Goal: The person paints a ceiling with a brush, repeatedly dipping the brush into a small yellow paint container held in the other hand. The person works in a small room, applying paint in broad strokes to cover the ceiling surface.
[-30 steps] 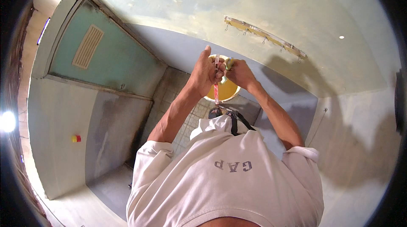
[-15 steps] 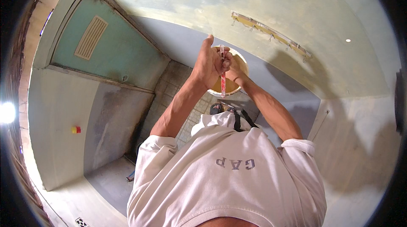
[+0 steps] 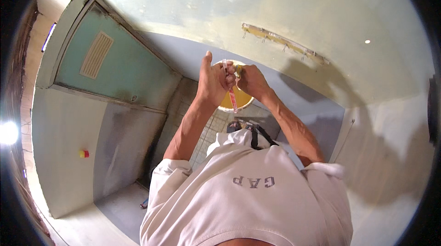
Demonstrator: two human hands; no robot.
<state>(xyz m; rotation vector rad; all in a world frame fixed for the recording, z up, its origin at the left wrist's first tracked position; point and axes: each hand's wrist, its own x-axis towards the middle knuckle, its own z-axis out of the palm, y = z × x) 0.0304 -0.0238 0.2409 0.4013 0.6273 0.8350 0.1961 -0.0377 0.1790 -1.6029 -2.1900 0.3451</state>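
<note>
My left hand, its thumb sticking up, has its fingers curled round a long narrow strip with a clear upper end and a red lower end. The strip's middle is hidden by the fingers. Close beside it, my right hand is closed, back of the hand toward me, with a small yellowish piece at its fingertips. What that piece is, I cannot make out. Below both hands stands a round bucket with a pale rim and a yellow inside, partly covered by the hands.
A wall rail with several hooks runs beyond the bucket. At the left is a green door with a vent. Pale floor tiles lie below, and a dark object with black straps shows just past my shirt.
My right hand has come up and out from behind the left, bringing the yellowish piece into sight. The left hand still holds the strip. The whole view has shifted slightly.
</note>
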